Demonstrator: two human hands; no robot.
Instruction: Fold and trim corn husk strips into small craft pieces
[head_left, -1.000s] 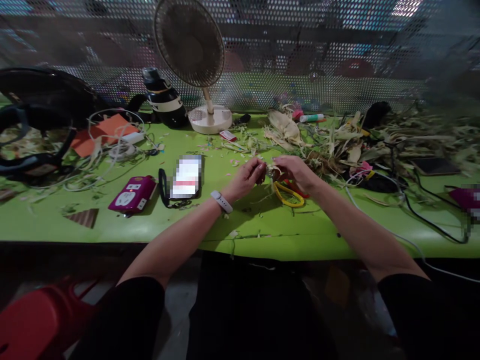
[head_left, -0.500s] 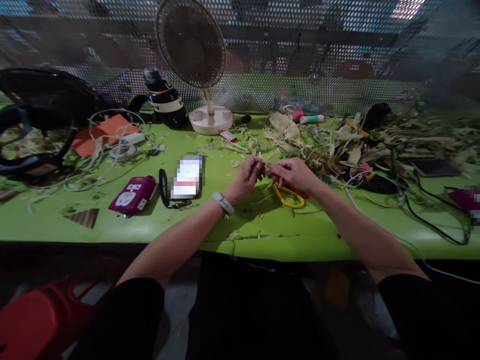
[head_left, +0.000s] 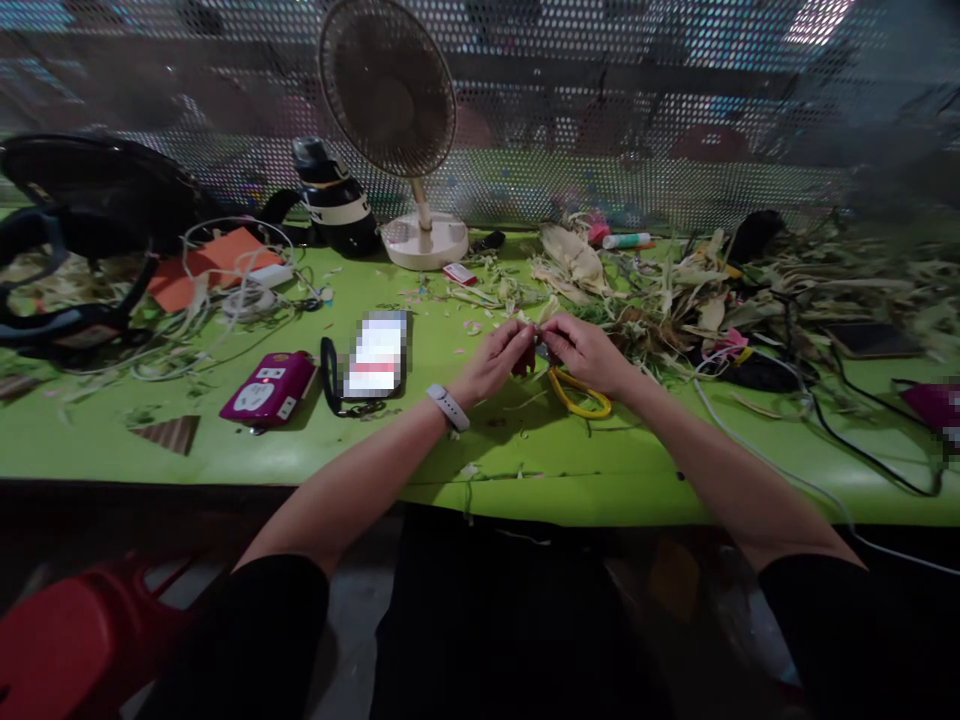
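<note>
Over the middle of the green table (head_left: 540,490), my left hand (head_left: 504,358) and my right hand (head_left: 579,350) meet at the fingertips. Both are closed in a pinch around something small that I cannot make out. A white band is round my left wrist. Just below my right hand lies a yellow loop (head_left: 581,402), perhaps a scissor handle, partly hidden by the hand. Pale plant scraps (head_left: 553,306) lie just beyond the fingertips.
A fan (head_left: 426,243) and a black bottle (head_left: 341,215) stand at the back. A phone (head_left: 377,355) and purple power socket (head_left: 268,390) lie to the left. Dried husks (head_left: 675,300), cables and a glue stick (head_left: 626,241) are on the right. Orange paper (head_left: 225,262) lies far left.
The fingers of my left hand have straightened somewhat and lie closer to my right fingertips. My right hand has curled more. The whole view has shifted very slightly.
</note>
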